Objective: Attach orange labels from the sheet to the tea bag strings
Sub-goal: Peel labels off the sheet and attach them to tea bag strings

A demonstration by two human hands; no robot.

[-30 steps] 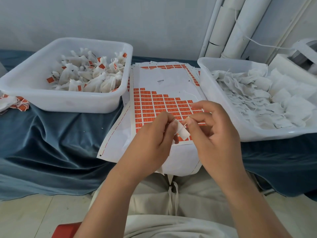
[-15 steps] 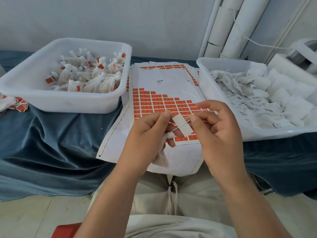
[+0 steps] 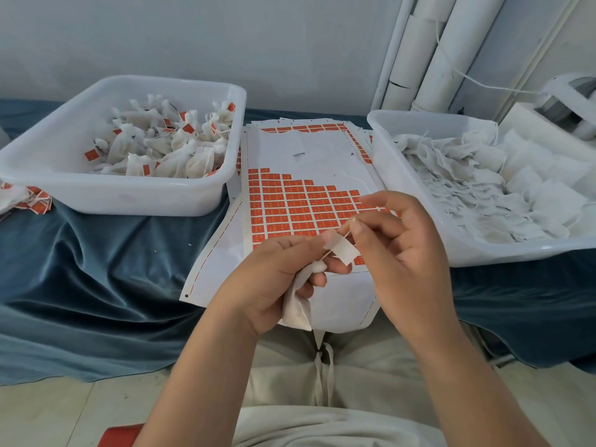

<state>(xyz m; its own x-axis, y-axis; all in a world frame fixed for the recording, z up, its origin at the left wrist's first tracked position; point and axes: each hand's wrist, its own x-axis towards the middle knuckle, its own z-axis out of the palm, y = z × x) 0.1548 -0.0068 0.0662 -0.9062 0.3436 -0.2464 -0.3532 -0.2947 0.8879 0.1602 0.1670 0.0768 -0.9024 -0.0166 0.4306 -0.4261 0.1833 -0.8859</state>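
White paper side up, the label (image 3: 344, 252) sits pinched in the left hand (image 3: 274, 279), whose lower grip also holds the tea bag (image 3: 297, 306) — the right hand (image 3: 403, 253) pinches the string (image 3: 347, 233) across it, above the sheet (image 3: 290, 204); I'd centre it, then fold squarely

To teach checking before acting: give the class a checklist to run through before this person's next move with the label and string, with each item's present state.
1. Tea bag gripped in left hand: ok.
2. String pinched by right hand, stretched between the hands: ok.
3. Label peeled, pinched by left hand, white side up: ok.
4. String lying along the label's middle: cannot tell.
5. Orange labels remaining on sheet: ok.
6. Room in left tub for the finished bag: ok.
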